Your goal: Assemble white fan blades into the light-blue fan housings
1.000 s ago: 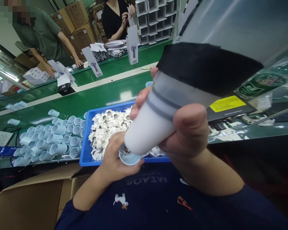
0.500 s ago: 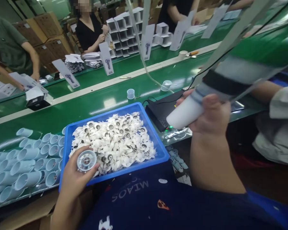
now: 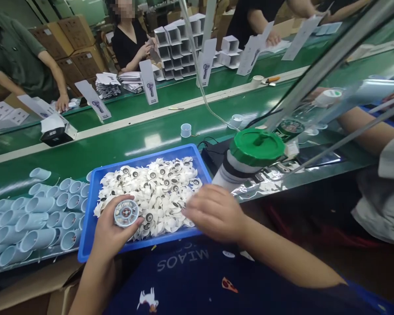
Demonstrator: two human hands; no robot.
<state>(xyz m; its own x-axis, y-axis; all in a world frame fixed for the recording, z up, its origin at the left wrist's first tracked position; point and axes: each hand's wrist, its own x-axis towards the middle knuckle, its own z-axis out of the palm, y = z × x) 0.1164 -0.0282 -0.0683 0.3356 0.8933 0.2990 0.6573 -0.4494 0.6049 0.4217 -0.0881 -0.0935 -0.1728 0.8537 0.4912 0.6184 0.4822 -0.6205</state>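
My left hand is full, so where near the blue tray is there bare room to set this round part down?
The green belt is bare beyond the far rim of the blue tray, between the tubes and the small cup. Crowded: white blades fill the tray, tubes pack its left, a black box and green-capped tool flank its right.

Smooth blue plastic tray (image 3: 89, 209), matt white plastic fans (image 3: 157, 189), clear glossy plastic disc (image 3: 126, 213), glossy pale-blue plastic tubes (image 3: 36, 221), shiny green belt (image 3: 134, 144), smooth green plastic lid (image 3: 256, 146)

The left hand (image 3: 110, 234) grips a round capped tube (image 3: 126, 213) while the right hand (image 3: 215, 212) reaches into the blue tray (image 3: 88, 227) of white fan blades (image 3: 157, 188).
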